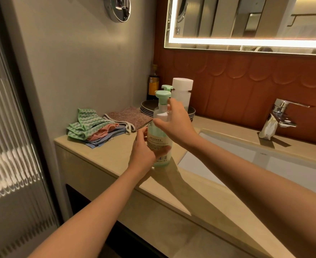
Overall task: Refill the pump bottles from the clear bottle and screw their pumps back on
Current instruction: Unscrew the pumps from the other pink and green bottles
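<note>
A pump bottle [158, 135] with a mint-green pump head and a pale label stands on the beige counter [112, 155] just left of the sink. My left hand [144, 151] grips its lower body. My right hand [175, 121] is curled around its white collar below the pump. Right behind it, a second mint pump head [167, 88] shows, its bottle hidden. The clear bottle [182, 94] with a wide white cap stands at the back, next to that second pump.
Folded cloths [93, 127] lie at the counter's left end. A stack of dark plates [148, 108] and a dark bottle [153, 84] are in the back corner. The white sink [246, 159] and chrome faucet [276, 118] lie to the right.
</note>
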A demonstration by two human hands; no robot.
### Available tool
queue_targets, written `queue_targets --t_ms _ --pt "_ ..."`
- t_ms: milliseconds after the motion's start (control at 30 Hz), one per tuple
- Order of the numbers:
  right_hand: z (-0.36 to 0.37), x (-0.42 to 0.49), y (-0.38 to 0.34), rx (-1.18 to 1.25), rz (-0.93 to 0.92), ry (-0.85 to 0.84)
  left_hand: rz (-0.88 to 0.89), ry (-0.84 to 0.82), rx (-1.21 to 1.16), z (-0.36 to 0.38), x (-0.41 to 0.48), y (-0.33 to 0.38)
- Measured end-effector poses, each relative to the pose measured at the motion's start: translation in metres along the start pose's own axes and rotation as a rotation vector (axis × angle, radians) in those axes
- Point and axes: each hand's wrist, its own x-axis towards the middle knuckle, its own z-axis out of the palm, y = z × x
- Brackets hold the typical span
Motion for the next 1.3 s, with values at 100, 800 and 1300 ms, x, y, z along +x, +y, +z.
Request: queue_targets --t_ms 100,800,1300 --pt "0.0016 -0.0013 -0.0016 0.082 0.018 -0.055 0.003 -0.011 -0.025 0.0002 -0.0001 0.0000" --pt "0.0041 0.0037 -0.0010 -0.071 0.124 0.085 -0.047 0.016 -0.007 0.0012 0.0014 -0.0010" --pt "-0.0030 0.0012 -0.0028 0.033 0.109 0.008 -0.021 0.009 0.010 0.0009 0.0016 -0.0009"
